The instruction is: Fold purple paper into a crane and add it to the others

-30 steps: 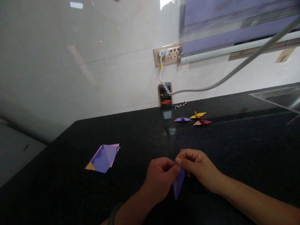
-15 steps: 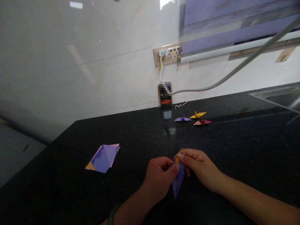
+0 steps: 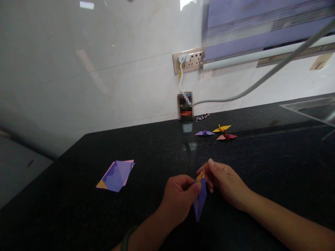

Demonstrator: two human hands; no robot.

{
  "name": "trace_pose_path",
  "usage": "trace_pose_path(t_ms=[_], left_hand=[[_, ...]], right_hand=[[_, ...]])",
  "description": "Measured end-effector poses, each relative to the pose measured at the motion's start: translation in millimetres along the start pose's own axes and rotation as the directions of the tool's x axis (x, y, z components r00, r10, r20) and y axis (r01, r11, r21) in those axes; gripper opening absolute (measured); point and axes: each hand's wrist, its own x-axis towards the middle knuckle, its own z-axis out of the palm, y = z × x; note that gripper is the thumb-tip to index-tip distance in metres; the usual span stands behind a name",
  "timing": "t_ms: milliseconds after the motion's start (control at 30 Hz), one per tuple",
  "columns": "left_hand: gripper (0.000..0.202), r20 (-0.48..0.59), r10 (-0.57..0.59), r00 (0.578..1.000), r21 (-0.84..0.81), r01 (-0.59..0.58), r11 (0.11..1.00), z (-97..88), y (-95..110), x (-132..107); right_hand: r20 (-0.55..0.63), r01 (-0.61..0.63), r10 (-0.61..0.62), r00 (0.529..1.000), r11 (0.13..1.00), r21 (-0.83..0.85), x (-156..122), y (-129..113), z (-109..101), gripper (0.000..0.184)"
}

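Note:
A narrow folded piece of purple paper with a yellow tip (image 3: 200, 200) stands low in the middle of the black counter (image 3: 78, 216). My left hand (image 3: 179, 200) pinches its left side between thumb and fingers. My right hand (image 3: 225, 183) holds the yellow top end, with its index finger raised off the paper. Both hands rest just above the counter.
A small stack of purple and pink paper sheets (image 3: 116, 175) lies to the left. Three finished paper cranes, purple (image 3: 204, 132), yellow (image 3: 221, 128) and red (image 3: 226, 136), sit farther back. A pixelated box (image 3: 185, 105) and a string of beads (image 3: 202, 117) stand by the wall under a socket strip (image 3: 188, 60).
My right index finger has lifted away from the paper's top, showing more of the yellow tip. The left hand's pinch is the same.

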Motion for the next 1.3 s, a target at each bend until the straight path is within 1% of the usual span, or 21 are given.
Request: trace_pose_path(t_ms=[67, 100, 167, 267, 333, 433, 500, 567, 600, 700, 767, 867, 933, 1000, 1067, 1133, 1233, 1300], left_hand=[[0.022, -0.008, 0.019, 1.000, 0.009, -0.019, 1.000, 0.0, 0.1, 0.1], [0.023, -0.009, 0.027, 1.000, 0.013, -0.027, 1.000, 0.0, 0.1, -0.1], [0.022, -0.009, 0.036, 0.999, 0.016, -0.036, 0.999, 0.1, 0.3, -0.9], [0.021, -0.010, 0.011, 1.000, -0.008, -0.011, 1.000, 0.3, 1.4, -1.7], [0.020, -0.008, 0.005, 1.000, -0.046, -0.006, 0.999, 0.4, 2.0, -1.2], [0.015, -0.002, 0.039, 0.999, -0.129, -0.039, 0.991, 0.6, 1.7, 0.9], [0.022, -0.008, 0.047, 0.999, -0.193, -0.047, 0.980, 0.8, 0.9, 2.3], [0.031, -0.013, 0.021, 1.000, -0.239, -0.024, 0.971, 0.9, 0.4, 3.3], [0.030, -0.016, 0.001, 1.000, -0.248, -0.005, 0.969, 0.9, 0.3, 3.7], [0.017, -0.040, -0.040, 0.998, -0.207, 0.031, 0.978, -0.1, 0.1, 4.3], [0.019, -0.073, -0.024, 0.997, -0.141, 0.014, 0.990, -1.3, -0.7, 4.6], [0.022, -0.103, 0.020, 0.994, -0.057, -0.026, 0.998, -2.6, -3.0, 5.0], [0.025, -0.090, 0.032, 0.995, -0.057, -0.037, 0.998, -2.2, -4.0, 5.1], [0.030, -0.046, 0.016, 0.999, -0.116, -0.021, 0.993, -0.9, -3.7, 4.8], [0.031, 0.006, -0.021, 1.000, -0.183, 0.022, 0.983, 0.6, -2.2, 4.0], [0.027, 0.041, -0.066, 0.997, -0.192, 0.073, 0.979, 1.6, -0.3, 3.1], [0.024, 0.042, -0.114, 0.993, -0.155, 0.119, 0.981, 1.5, 1.7, 2.6], [0.024, 0.021, -0.119, 0.993, -0.149, 0.121, 0.981, 1.0, 2.2, 3.0]], right_hand=[[0.022, -0.007, 0.008, 1.000, 0.999, -0.046, -0.7, -1.5, 0.7, 0.028], [0.028, -0.011, 0.013, 1.000, 0.998, -0.066, -1.2, -1.9, 1.1, 0.026], [0.014, -0.016, 0.018, 1.000, 0.996, -0.090, -2.3, -2.1, 1.8, 0.026], [-0.022, -0.008, 0.006, 1.000, 0.995, -0.099, -3.3, -1.8, 2.0, 0.036], [0.000, -0.015, 0.015, 1.000, 0.996, -0.092, -3.6, -2.3, 2.0, 0.034], [0.020, -0.028, 0.030, 0.999, 0.995, -0.094, -2.9, -3.8, 1.8, 0.027], [-0.023, 0.000, -0.002, 1.000, 0.997, -0.078, -1.8, -4.4, 1.2, 0.026], [-0.077, 0.039, -0.044, 0.996, 0.997, -0.063, -0.7, -4.0, 0.3, 0.025], [-0.096, 0.052, -0.058, 0.994, 0.997, -0.062, -0.3, -3.6, -0.2, 0.025], [-0.093, 0.056, -0.063, 0.994, 0.996, -0.076, -0.4, -2.0, -0.8, 0.024], [-0.071, 0.049, -0.055, 0.996, 0.996, -0.078, -1.2, -1.4, -0.2, 0.024], [-0.071, 0.050, -0.056, 0.996, 0.995, -0.084, -1.9, -1.3, 0.8, 0.024], [-0.087, 0.055, -0.063, 0.994, 0.994, -0.094, -1.6, -1.5, 0.9, 0.024], [-0.107, 0.059, -0.071, 0.992, 0.992, -0.109, -0.9, -1.5, 0.3, 0.025], [-0.133, 0.063, -0.080, 0.988, 0.990, -0.124, -0.3, -1.3, -0.5, 0.025], [-0.156, 0.068, -0.089, 0.984, 0.989, -0.135, 0.0, -0.9, -1.3, 0.025], [-0.175, 0.080, -0.102, 0.979, 0.988, -0.132, 0.0, -0.6, -1.4, 0.024], [-0.150, 0.071, -0.085, 0.985, 0.993, -0.098, -0.6, -1.1, 0.0, 0.022]])
